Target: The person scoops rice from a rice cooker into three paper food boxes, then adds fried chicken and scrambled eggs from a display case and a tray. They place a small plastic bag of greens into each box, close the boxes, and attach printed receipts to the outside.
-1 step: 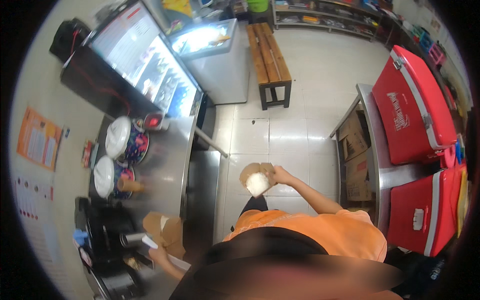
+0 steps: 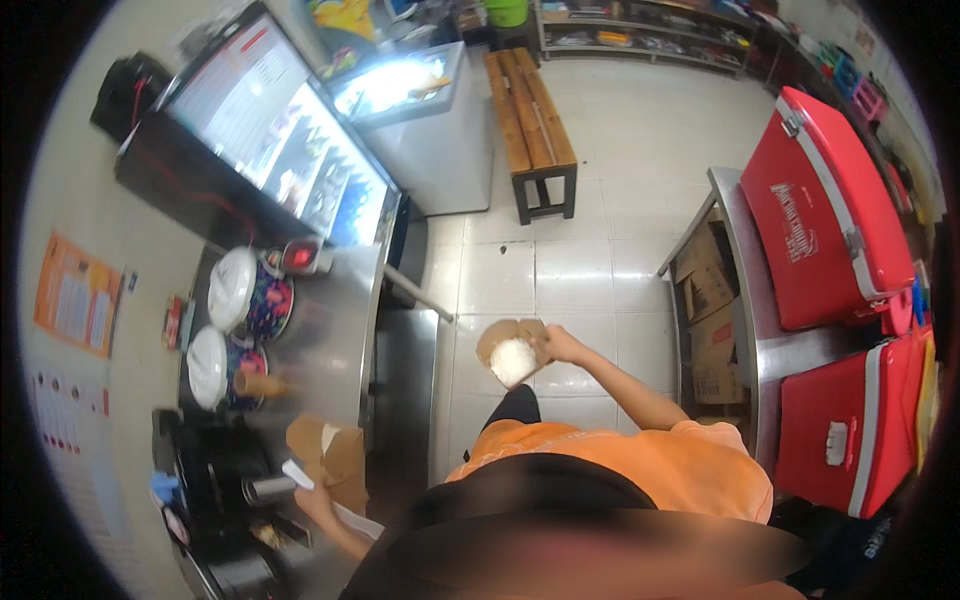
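Observation:
My right hand (image 2: 562, 345) is closed on the edge of an open brown paper food box (image 2: 496, 336), held out over the floor. White rice-like food (image 2: 514, 362) lies in it. At the left counter, my left hand (image 2: 316, 503) is closed around a small white flat piece (image 2: 297, 474); I cannot make out its kind. That piece meets a silver cylinder (image 2: 268, 488) beside a black appliance (image 2: 215, 465). Next to my left hand stands a brown cardboard carton (image 2: 343, 470), open at the top with something white inside.
Two dark patterned pots with white lids (image 2: 234, 288) stand on the steel counter (image 2: 325, 330), with a tan cup-shaped thing (image 2: 258, 384) near them. A lit display fridge (image 2: 300, 150), a chest freezer (image 2: 440, 150) and a wooden bench (image 2: 535, 110) lie ahead. Red cooler boxes (image 2: 825, 215) fill the right table.
The whole view has shifted very slightly. Both hands keep their holds, and the food box is in nearly the same place.

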The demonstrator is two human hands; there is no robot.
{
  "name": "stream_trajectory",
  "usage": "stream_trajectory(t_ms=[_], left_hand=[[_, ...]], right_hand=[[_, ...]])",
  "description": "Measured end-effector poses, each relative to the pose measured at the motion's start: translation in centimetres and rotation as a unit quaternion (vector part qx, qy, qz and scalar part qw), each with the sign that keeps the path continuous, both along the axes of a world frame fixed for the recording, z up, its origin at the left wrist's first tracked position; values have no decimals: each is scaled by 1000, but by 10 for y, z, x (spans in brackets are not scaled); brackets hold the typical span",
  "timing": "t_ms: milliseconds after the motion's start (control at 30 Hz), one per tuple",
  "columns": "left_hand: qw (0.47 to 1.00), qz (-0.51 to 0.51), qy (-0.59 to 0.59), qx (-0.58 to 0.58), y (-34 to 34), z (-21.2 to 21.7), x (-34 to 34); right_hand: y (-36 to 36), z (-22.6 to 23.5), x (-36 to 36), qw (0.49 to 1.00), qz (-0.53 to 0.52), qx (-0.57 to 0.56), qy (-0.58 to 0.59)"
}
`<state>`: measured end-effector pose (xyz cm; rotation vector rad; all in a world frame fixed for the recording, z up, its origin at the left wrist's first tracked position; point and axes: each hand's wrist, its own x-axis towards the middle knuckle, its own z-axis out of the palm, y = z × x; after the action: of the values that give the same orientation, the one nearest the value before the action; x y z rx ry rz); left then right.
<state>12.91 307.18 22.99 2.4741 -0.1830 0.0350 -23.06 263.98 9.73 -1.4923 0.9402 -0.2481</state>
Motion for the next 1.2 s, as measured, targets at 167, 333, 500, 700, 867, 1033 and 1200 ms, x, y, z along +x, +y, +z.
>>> stream_trajectory(t_ms=[167, 333, 500, 700, 867, 1033, 1200], left_hand=[[980, -179, -39, 72, -266, 46, 17], [926, -290, -163, 179, -548, 44, -15], [860, -449, -183, 162, -796, 20, -84], [819, -574, -1, 4, -1019, 13, -204], [816, -576, 41, 2, -1101, 30, -285], [826, -562, 48, 10, -1169, 7, -320], [841, -526, -43, 117, -1228, -63, -344]], right_hand=[[-168, 11, -37, 991, -58, -119, 9], [-274, 18, -130, 955, -242, -171, 6], [-294, 11, -248, 915, -393, 10, 91], [-367, -22, -321, 867, -487, 4, 105], [-504, -3, -319, 851, -519, -80, 10], [-659, 34, -347, 862, -493, -73, 89], [-759, 13, -391, 742, -670, -31, 6]])
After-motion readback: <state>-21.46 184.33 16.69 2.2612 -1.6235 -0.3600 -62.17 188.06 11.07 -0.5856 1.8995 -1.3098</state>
